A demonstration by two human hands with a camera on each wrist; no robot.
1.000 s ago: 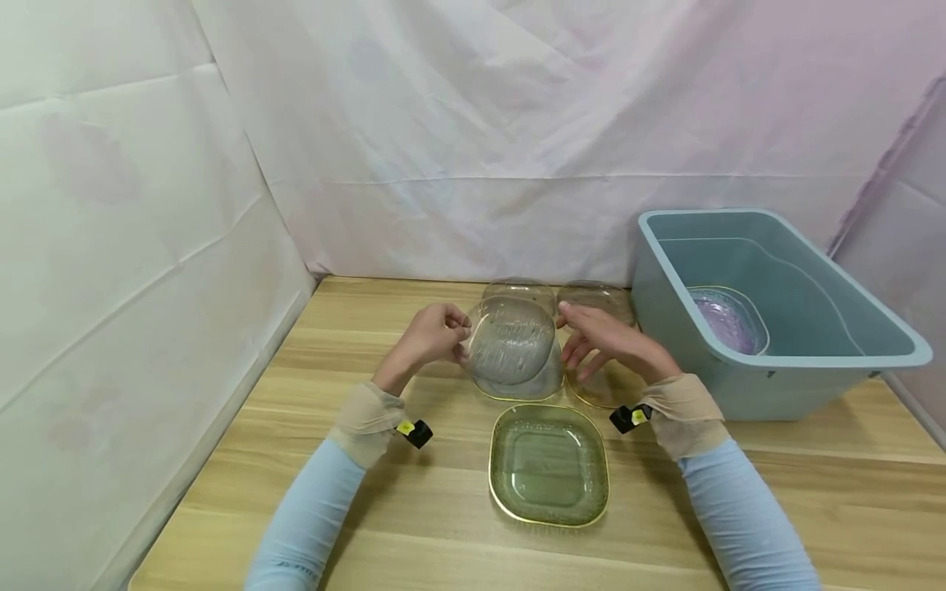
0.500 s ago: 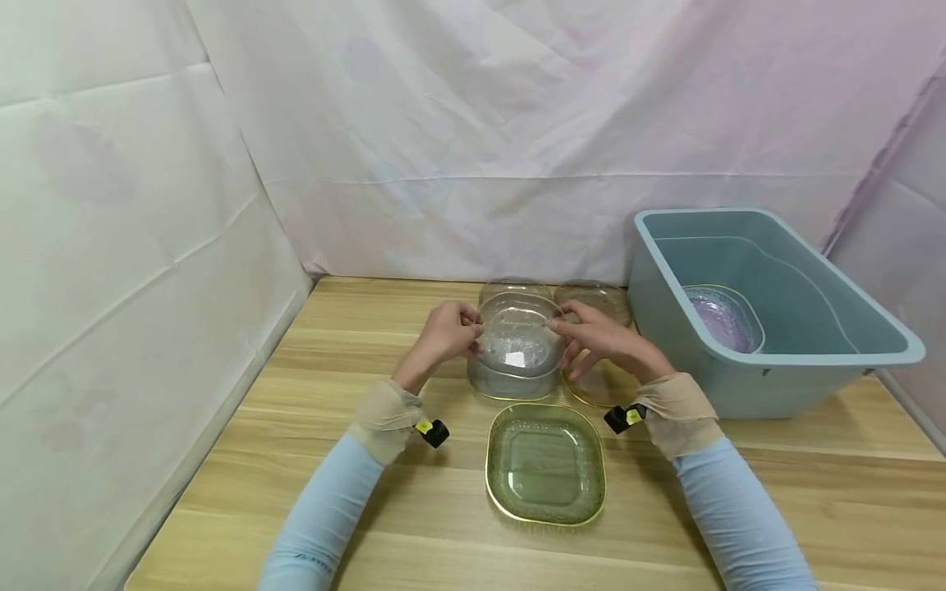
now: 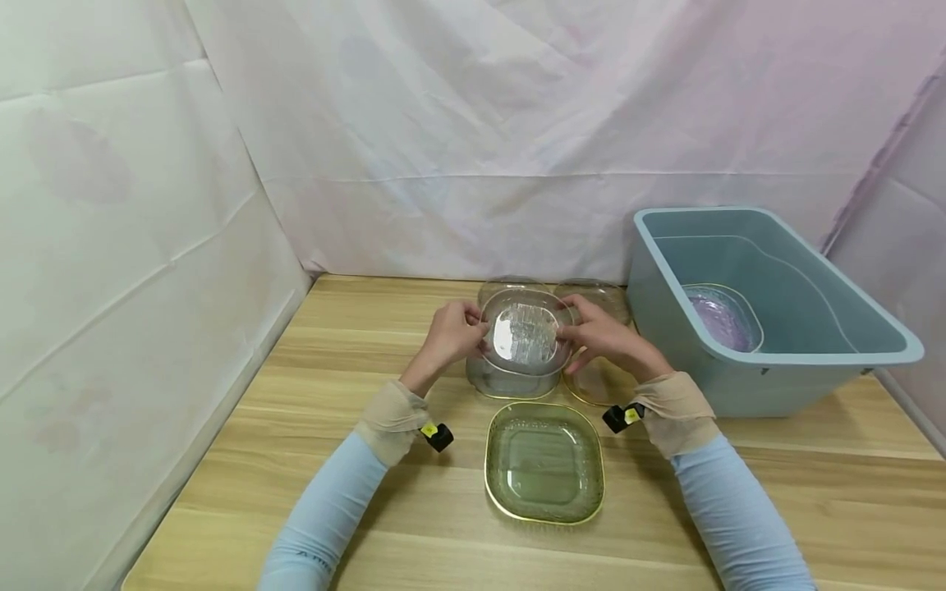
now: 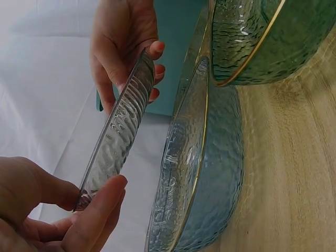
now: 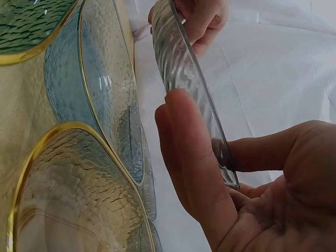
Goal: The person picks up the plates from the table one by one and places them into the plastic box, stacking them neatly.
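Both hands hold a clear ribbed glass plate in the air above the middle of the wooden bench. The left hand pinches the plate's left edge between thumb and fingers, and the right hand pinches its right edge the same way (the wrist views show each thumb on one face and the fingers on the other). The plate hangs just over a blue-tinted glass bowl with a gold rim. To the right of that bowl lies an amber gold-rimmed dish, and nearer the person lies a green square gold-rimmed plate. At the far right stands a blue plastic tub with a purple glass dish inside.
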